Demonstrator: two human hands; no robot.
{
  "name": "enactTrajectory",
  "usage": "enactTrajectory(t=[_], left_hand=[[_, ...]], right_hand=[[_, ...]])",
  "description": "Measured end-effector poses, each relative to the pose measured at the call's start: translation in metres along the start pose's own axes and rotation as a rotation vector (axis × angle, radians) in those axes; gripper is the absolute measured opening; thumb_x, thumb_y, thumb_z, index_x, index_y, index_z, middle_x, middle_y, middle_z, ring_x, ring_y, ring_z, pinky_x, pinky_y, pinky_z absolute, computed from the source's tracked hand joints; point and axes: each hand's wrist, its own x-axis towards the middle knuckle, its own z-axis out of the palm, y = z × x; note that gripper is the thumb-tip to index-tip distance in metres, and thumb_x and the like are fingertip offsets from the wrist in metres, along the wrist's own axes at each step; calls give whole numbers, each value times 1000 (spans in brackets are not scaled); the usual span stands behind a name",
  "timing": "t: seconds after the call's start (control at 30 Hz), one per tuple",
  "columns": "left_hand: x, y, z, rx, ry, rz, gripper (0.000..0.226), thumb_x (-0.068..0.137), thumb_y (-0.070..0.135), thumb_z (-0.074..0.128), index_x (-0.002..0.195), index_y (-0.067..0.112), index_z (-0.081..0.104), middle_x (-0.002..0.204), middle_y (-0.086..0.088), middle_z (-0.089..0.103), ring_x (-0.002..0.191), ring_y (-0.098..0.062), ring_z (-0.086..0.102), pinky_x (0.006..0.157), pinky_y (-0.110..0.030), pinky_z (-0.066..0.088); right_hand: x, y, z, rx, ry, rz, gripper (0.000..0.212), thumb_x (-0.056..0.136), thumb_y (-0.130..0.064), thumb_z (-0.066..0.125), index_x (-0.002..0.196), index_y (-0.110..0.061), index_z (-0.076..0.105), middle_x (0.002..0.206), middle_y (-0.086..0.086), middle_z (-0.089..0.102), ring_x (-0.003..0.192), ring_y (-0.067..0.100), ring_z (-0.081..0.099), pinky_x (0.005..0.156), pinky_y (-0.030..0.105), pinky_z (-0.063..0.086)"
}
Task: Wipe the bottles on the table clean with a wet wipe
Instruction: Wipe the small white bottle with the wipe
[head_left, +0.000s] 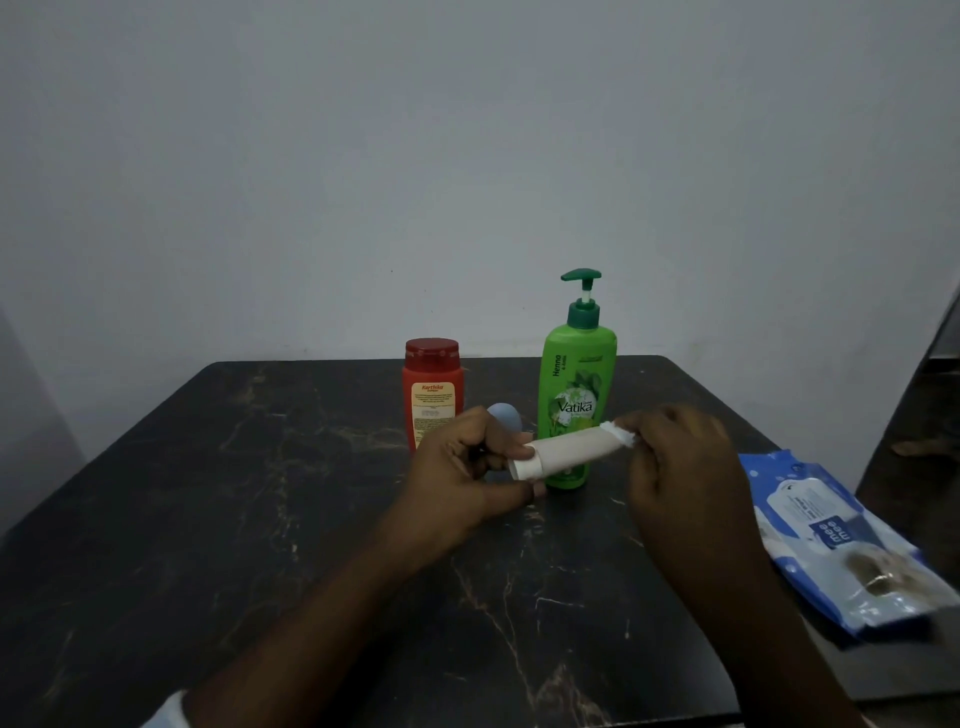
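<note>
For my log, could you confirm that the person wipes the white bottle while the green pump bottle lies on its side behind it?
Not quite: the head view shows the green pump bottle standing upright behind the white bottle; the rest holds.

Domestic interior, apparently a home. A dark marble-patterned table (208, 519) stands against a plain pale wall (467, 156). Household toiletries stand at far centre: a red shampoo bottle (432, 395) and a green pump bottle (576, 384). A wet-wipes pack (831, 540) lies near right.
</note>
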Motion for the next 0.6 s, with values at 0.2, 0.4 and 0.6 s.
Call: enactTrajectory(t=[0.2,0.4,0.6], left_hand=[[-2,0,0,17,-1,-9,30,69,-15,86,85,1,66,101,-15,70,108,-22,72,91,-32,60],[-1,2,0,21,7,-6,29,68,-16,86,86,-4,65,99,-10,71,107,-12,72,86,-21,58],[-1,6,0,-76,15,-95,33,67,-14,87,89,-3,66,92,11,77,91,-4,73,72,-16,56]], right_hand=[[-18,-37,9,33,-19,-167,27,75,0,65,100,-9,71,103,10,66,95,26,57,75,27,41],[-11,-27,5,40,-21,-196,30,77,0,62,104,-10,71,105,10,67,96,28,59,78,28,41],[6,1,-13,363,40,64,28,91,-2,58,108,-23,67,106,0,66,96,10,60,85,28,49]])
